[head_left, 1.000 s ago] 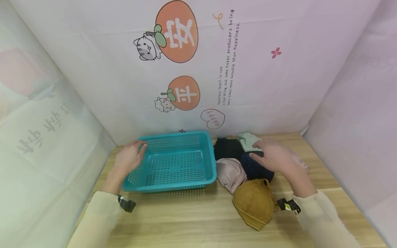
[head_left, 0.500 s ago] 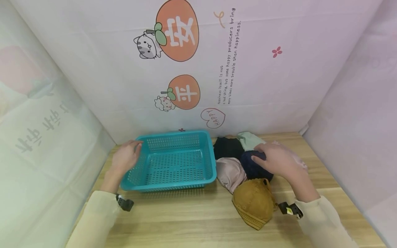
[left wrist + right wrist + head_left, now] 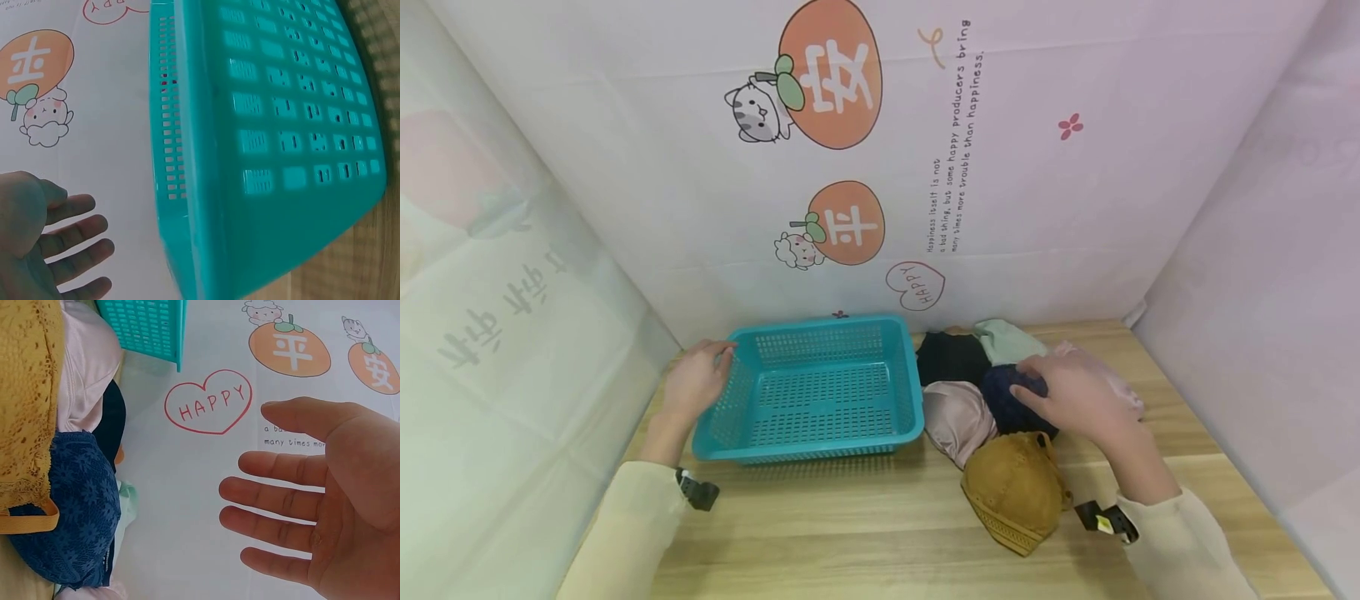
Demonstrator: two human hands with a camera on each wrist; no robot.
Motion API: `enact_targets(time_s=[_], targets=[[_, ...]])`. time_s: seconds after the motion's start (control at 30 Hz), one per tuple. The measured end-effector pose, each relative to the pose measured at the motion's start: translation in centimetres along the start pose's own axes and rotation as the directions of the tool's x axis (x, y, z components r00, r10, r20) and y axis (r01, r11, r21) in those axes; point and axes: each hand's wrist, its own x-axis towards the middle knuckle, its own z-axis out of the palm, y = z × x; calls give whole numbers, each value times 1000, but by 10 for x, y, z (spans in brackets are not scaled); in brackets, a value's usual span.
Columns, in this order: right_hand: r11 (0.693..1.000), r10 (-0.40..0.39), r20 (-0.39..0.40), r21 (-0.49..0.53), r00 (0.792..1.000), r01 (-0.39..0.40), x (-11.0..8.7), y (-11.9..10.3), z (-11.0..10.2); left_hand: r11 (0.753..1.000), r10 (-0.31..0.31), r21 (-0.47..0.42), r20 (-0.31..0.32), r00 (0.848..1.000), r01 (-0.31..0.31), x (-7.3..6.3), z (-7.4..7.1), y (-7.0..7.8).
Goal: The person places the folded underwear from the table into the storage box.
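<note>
My left hand [image 3: 694, 385] hovers at the left end of a turquoise plastic basket [image 3: 910, 379], holding nothing. In the left wrist view its spread fingers [image 3: 78, 253] stand apart from the basket's slotted wall [image 3: 300, 234]. My right hand [image 3: 1078, 398] hangs with relaxed fingers over a group of bras and grips none of them. Nearest below it is a navy lace bra [image 3: 1009, 407]. A mustard lace bra [image 3: 1017, 487] lies in front, with a strap looped at its side. A pink satin bra [image 3: 958, 417] sits beside the basket.
Behind these lie a black piece [image 3: 953, 358] and a mint green piece [image 3: 1002, 340], with pale pink fabric [image 3: 1126, 390] partly hidden by my right hand. White printed cloth [image 3: 1000, 167] walls the back and both sides of the wooden table [image 3: 820, 533].
My left hand has drawn back slightly to the left from the basket's rim. The right hand has shifted a little rightward, showing more mint and pale pink fabric. The bras lie as before.
</note>
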Motion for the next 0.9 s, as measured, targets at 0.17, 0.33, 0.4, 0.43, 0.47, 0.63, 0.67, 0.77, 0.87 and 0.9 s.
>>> enact_targets(time_s=[0.17, 0.33, 0.4, 0.43, 0.47, 0.63, 0.67, 0.77, 0.87, 0.9], targets=[[996, 15, 18, 91, 1000, -16, -6, -1, 2, 999, -21, -29, 1, 1000, 21, 1, 1, -4], [987, 38, 44, 154, 998, -44, -10, -3, 3, 998, -38, -49, 2, 999, 38, 2, 2, -8], [985, 42, 45, 164, 998, -49, -11, -4, 3, 997, -49, -56, 8, 999, 50, 2, 2, -10], [984, 45, 46, 168, 998, -52, -12, -4, 3, 997, -55, -61, 12, 998, 55, 2, 2, -11], [984, 48, 48, 170, 998, -56, -13, -5, 2, 996, -56, -67, 14, 998, 57, 2, 3, -13], [982, 65, 50, 177, 997, -73, -17, -8, 1, 994, -56, -89, 4, 998, 57, 1, 6, -20], [981, 66, 49, 178, 997, -74, -18, -8, 1, 994, -56, -92, 1, 998, 55, 1, 7, -22], [981, 75, 44, 175, 996, -82, -20, -9, 0, 992, -73, -99, 5, 997, 73, 2, 9, -26], [981, 73, 38, 176, 997, -79, -22, -10, -1, 991, -91, -102, 10, 996, 92, 2, 9, -28], [981, 73, 37, 176, 997, -78, -22, -11, -1, 990, -96, -104, 11, 995, 96, 2, 9, -29]])
